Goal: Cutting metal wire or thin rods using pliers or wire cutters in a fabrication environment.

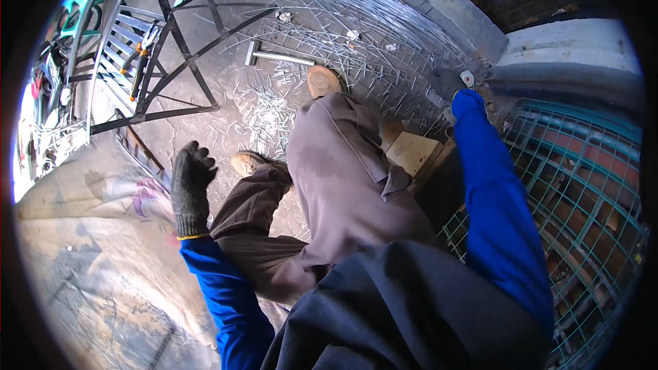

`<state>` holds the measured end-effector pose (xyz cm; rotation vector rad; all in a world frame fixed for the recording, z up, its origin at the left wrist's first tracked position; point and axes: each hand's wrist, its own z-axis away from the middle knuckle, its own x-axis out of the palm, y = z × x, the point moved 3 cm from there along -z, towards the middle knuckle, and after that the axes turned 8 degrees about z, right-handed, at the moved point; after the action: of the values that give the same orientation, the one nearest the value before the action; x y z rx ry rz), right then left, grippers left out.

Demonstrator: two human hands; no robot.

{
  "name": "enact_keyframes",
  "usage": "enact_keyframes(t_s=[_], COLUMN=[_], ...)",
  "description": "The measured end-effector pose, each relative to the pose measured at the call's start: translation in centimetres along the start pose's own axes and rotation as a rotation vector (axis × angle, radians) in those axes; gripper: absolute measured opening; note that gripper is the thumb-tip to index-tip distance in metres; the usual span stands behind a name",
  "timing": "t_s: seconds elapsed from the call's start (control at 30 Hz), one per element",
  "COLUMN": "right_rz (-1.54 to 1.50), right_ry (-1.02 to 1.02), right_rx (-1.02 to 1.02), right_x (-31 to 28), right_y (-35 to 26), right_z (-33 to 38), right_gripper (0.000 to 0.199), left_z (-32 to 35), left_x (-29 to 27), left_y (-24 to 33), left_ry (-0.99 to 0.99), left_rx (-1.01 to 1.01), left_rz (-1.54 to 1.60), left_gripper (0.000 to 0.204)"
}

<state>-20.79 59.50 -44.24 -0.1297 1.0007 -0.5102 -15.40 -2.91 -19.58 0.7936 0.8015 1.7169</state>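
Observation:
My left hand [191, 188], in a dark grey knit glove with a yellow cuff edge, is raised left of my knees. Its fingers are loosely bent and apart, with nothing in them. Far to the right, my blue-sleeved arm stretches forward to the foot of the wall. There my right hand [447, 85] is a dark gloved shape against the dark floor, and its fingers do not show clearly. Beside it lies a small round white piece with a reddish centre [467, 79]. Many short cut metal rods [271, 118] lie scattered between and ahead of my shoes.
Long thin metal rods [384, 7] lie along the wall. A T-shaped metal bar [281, 55] rests ahead of my shoe. At left stands a black metal frame [179, 41] with orange-handled pliers [146, 44] on it. A teal wire-mesh rack [569, 185] is at right, a stained sheet [103, 233] at left.

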Motion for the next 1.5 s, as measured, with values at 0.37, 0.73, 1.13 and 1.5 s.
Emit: enact_keyframes(t_s=[0.37, 0.73, 1.13, 1.5], right_rz=[0.007, -0.101, -0.664, -0.434], right_ry=[-0.068, -0.065, 0.216, 0.131], right_rx=[0.047, 0.103, 0.007, -0.721], right_x=[10.3, 14.0, -0.4, -12.1], right_y=[-10.7, -11.3, -16.9, -43.9], right_z=[-1.0, -2.7, 7.5, 24.6], right_gripper=[0.044, 0.040, 0.035, 0.017], left_z=[-5.6, -4.7, -3.0, -2.4], left_x=[5.3, 2.4, 2.6, 3.3], left_y=[-0.5, -0.3, 0.9, 7.6], left_ry=[-0.077, -0.102, -0.140, -0.229], left_rx=[0.075, 0.094, 0.083, 0.422], left_rz=[-0.454, -0.430, -0.318, 0.406], left_gripper=[0.028, 0.034, 0.041, 0.065])
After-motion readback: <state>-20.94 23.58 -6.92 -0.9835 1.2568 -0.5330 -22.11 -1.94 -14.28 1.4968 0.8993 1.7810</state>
